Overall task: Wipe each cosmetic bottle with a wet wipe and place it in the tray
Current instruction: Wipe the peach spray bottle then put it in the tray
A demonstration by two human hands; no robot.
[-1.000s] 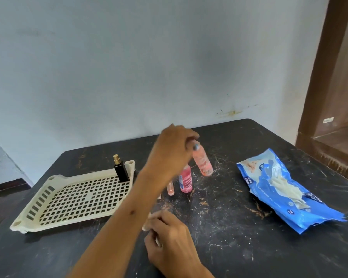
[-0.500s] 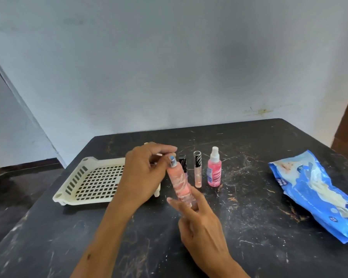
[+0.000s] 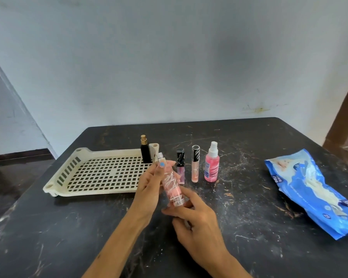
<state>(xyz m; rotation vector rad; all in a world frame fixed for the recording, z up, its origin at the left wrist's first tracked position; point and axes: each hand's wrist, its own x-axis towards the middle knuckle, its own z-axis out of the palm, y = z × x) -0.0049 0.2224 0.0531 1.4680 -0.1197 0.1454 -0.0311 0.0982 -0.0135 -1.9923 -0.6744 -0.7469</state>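
Note:
My left hand [image 3: 149, 187] grips a tall clear bottle of pink liquid [image 3: 170, 183] by its upper part and holds it tilted above the table. My right hand [image 3: 197, 217] is at the bottle's base, thumb and forefinger touching it. Its other fingers are curled on a small wet wipe [image 3: 186, 224], of which only a pale bit shows. The cream slotted tray [image 3: 54, 187] lies to the left. A black bottle with a gold cap [image 3: 145, 152] stands at the tray's far right corner.
Two lip gloss tubes [image 3: 180, 167] [image 3: 195, 167] and a pink spray bottle [image 3: 211, 167] stand in a row right of the tray. A blue wet wipe pack [image 3: 313, 187] lies at the right. The dark table meets a wall at the back.
My left hand lifted the pink bottle from the row and brought it toward me. My right hand rose to meet its base. The view shifted left.

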